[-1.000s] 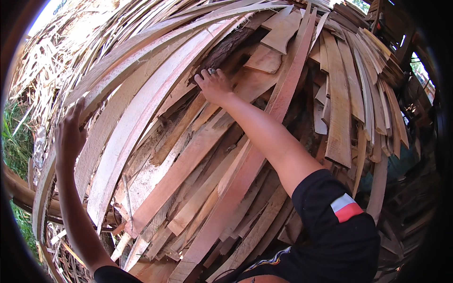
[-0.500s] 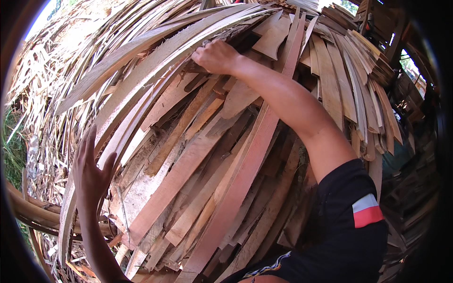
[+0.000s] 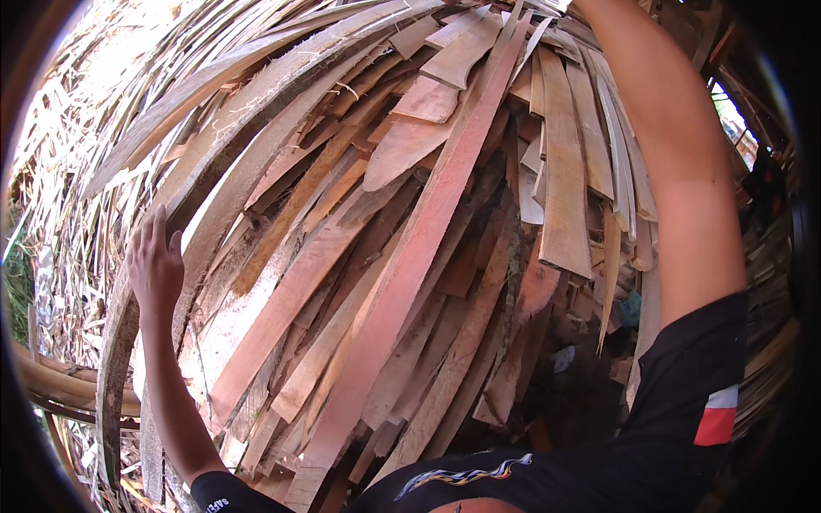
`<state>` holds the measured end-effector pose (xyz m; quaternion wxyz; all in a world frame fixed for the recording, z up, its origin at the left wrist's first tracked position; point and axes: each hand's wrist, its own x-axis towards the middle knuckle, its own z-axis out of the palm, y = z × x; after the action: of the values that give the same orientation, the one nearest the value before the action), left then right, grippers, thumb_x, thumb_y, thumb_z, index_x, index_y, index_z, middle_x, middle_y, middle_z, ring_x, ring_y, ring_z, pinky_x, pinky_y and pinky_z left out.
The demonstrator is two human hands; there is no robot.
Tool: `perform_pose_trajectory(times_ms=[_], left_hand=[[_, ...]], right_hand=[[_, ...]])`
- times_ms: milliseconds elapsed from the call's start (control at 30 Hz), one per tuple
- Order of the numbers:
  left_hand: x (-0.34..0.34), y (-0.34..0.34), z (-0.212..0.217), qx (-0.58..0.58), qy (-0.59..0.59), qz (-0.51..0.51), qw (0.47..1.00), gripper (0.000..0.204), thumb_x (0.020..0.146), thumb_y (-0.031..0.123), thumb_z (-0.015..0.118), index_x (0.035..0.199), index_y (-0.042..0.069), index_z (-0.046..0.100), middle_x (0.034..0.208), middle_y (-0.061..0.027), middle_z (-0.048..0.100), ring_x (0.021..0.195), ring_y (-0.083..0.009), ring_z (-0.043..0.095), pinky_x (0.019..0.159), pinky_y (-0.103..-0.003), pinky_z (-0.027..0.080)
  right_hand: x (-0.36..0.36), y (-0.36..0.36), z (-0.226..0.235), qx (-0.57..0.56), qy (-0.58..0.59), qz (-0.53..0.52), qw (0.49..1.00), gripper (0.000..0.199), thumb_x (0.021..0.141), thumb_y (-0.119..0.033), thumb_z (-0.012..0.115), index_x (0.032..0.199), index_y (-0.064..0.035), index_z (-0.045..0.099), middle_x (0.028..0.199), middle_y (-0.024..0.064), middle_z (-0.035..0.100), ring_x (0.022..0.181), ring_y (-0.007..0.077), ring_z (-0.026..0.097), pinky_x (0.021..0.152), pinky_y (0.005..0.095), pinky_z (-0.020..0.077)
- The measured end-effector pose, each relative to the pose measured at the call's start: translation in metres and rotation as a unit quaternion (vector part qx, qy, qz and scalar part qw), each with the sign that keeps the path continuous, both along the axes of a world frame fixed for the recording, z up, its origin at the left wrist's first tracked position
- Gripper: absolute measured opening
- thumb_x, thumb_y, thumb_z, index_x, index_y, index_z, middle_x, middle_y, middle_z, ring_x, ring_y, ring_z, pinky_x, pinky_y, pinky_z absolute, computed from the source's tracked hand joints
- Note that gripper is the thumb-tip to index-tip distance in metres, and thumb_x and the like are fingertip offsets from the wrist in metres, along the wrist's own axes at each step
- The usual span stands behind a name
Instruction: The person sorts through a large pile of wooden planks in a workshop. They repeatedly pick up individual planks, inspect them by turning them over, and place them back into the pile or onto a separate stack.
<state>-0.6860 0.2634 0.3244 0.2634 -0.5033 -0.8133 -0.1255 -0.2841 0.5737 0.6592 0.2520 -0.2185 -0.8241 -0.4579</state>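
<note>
Left hand [image 3: 156, 267] lies flat with fingers spread against the pale planks at the left edge of the wood pile [image 3: 410, 256], gripping nothing. Right arm [image 3: 676, 162] reaches up past the pile's top right; its hand is cut off by the frame, so grip can't be told. 1 long reddish plank [image 3: 410, 256] runs diagonally down the pile's middle, well right of the left hand.

The slats [image 3: 402, 282] are rough-sawn, matt wood, reddish to pale. Edges look splintery. The sleeve [image 3: 684, 427] is matt black cloth.
</note>
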Motion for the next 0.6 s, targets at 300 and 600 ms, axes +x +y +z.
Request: perform_pose_trajectory(times_ms=[300, 600], left_hand=[[0.042, -0.015, -0.02, -0.024, 0.064, 0.003, 0.998, 0.075, 0.082, 0.024, 0.071, 0.147, 0.017, 0.035, 0.145, -0.0122, 0.042, 0.124, -0.03, 0.047, 0.098, -0.046, 0.04], [0.063, -0.018, -0.019, -0.034, 0.013, -0.001, 0.999, 0.076, 0.081, 0.018, 0.07, 0.147, 0.014, 0.034, 0.149, -0.0149, 0.036, 0.13, -0.032, 0.042, 0.104, -0.047, 0.036]], right_hand=[[0.123, 0.024, -0.021, -0.02, 0.011, -0.092, 0.996, 0.021, 0.082, -0.01, 0.051, 0.096, -0.0052, 0.066, 0.083, 0.0225, 0.066, 0.081, 0.0381, 0.066, 0.074, 0.049, 0.0507], [0.338, -0.045, -0.176, -0.127, 0.095, -0.118, 0.98, 0.022, 0.086, -0.002, 0.049, 0.104, -0.0069, 0.06, 0.092, 0.0184, 0.066, 0.085, 0.0381, 0.064, 0.073, 0.0464, 0.0515]])
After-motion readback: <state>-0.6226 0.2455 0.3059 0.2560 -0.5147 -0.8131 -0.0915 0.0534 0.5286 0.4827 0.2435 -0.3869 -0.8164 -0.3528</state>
